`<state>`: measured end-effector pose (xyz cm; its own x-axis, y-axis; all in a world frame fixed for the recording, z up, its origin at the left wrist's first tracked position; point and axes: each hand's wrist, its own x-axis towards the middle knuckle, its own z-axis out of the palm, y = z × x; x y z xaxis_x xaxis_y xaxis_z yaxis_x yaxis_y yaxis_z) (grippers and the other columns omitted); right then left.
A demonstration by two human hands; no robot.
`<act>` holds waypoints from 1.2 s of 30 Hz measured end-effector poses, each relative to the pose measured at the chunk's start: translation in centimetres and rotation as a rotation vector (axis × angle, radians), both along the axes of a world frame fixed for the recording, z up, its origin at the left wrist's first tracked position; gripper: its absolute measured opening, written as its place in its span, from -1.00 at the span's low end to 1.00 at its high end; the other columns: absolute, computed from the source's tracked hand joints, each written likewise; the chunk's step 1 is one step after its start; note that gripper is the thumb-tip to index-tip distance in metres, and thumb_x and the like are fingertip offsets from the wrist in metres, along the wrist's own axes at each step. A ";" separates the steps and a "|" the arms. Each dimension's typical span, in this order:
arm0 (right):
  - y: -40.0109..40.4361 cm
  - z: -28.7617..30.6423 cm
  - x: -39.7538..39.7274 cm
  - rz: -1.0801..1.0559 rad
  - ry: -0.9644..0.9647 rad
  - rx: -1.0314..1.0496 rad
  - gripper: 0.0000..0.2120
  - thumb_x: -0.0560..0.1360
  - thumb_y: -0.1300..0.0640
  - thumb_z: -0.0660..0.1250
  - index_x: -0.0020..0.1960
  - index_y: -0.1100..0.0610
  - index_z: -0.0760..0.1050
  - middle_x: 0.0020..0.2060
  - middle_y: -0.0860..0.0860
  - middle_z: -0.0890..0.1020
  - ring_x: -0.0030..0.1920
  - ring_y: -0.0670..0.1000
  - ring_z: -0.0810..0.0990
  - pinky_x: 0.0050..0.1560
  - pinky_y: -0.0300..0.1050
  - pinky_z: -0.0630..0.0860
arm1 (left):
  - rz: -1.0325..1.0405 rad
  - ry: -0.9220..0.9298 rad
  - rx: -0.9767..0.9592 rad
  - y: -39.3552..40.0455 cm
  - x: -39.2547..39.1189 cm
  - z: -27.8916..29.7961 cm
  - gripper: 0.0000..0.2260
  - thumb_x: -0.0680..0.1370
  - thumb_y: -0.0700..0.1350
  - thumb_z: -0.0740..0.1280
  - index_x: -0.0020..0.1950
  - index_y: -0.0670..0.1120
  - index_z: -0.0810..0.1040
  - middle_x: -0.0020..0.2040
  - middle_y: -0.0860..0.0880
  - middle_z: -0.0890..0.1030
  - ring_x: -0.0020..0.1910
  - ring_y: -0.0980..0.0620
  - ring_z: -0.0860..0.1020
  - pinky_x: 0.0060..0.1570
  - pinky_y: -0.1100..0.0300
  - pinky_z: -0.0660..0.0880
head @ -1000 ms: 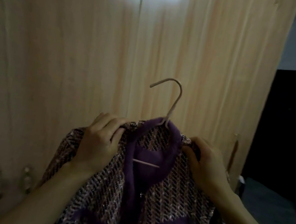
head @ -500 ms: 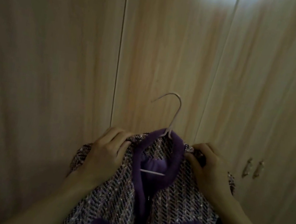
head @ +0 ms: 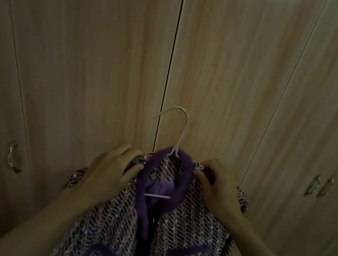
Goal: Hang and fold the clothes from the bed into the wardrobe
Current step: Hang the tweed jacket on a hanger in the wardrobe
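Both hands gripping the jacket (head: 137, 222) at its shoulders, left hand (head: 110, 173) and right hand (head: 218, 191) each curled over tweed, hanger (head: 176, 138) hook free above the collar. Swung left since a second ago, dark doorway gone, now square to the shut wardrobe (head: 228, 70), handles (head: 319, 186) untouched. Dim room; doors yet to open before hanging.

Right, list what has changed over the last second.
The view swung left: the dark doorway is gone and the closed wardrobe doors fill the frame. Left hand and right hand still grip the tweed jacket at its shoulders, on the hanger.
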<state>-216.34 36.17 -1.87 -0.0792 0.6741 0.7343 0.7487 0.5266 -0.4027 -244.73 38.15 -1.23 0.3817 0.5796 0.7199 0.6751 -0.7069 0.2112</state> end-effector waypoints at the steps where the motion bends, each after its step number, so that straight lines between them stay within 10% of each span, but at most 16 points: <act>1: 0.3 -0.6 -0.5 0.001 -0.004 -0.011 -0.94 0.56 0.12 0.37 -0.05 0.10 0.51 -0.19 -0.09 0.53 -0.20 -0.15 0.47 -0.19 -0.25 0.41 | -0.002 0.005 -0.026 0.3 -0.5 -0.6 -0.84 0.63 0.03 0.26 0.13 0.00 0.52 -0.04 0.13 0.51 -0.13 0.09 0.51 -0.20 0.11 0.48; 14: 4.4 -7.7 -1.8 0.185 -0.019 -0.397 -0.83 0.49 0.14 0.40 0.07 0.00 0.54 -0.06 -0.17 0.53 -0.02 -0.16 0.54 -0.01 -0.26 0.45 | 0.029 -0.111 -0.298 1.9 -1.4 -10.7 -0.81 0.62 0.21 0.10 -0.02 0.15 0.39 -0.21 0.22 0.52 -0.22 0.26 0.50 -0.31 0.28 0.42; 20: 8.7 -6.9 -2.5 0.336 0.189 -0.668 -0.53 0.43 -0.38 0.30 0.30 -0.32 0.37 0.27 -0.25 0.43 0.30 -0.23 0.39 0.14 -0.32 0.40 | 0.204 -0.015 -0.231 2.5 -2.5 -10.9 -0.81 0.59 0.17 0.11 -0.02 0.10 0.42 -0.25 0.25 0.47 -0.32 0.24 0.40 -0.45 0.41 0.22; 25: 12.7 -7.8 -4.4 0.219 -0.013 -0.588 -0.38 0.54 -0.24 0.26 0.52 -0.09 0.18 0.44 -0.05 0.31 0.41 -0.07 0.32 0.40 -0.11 0.31 | 0.294 0.024 -0.221 2.2 -3.4 -11.2 -0.73 0.56 0.16 0.12 -0.04 0.03 0.51 -0.24 0.15 0.59 -0.37 0.13 0.52 -0.44 0.23 0.33; 36: 16.4 -9.6 -7.9 0.122 0.002 -0.563 -0.28 0.50 -0.10 0.39 0.52 -0.14 0.07 0.11 0.19 0.51 0.02 0.09 0.51 0.04 -0.10 0.45 | 0.409 0.111 -0.145 0.1 -6.3 -10.6 -0.76 0.57 0.13 0.13 -0.06 0.03 0.50 -0.23 0.08 0.61 -0.34 0.05 0.58 -0.44 0.21 0.39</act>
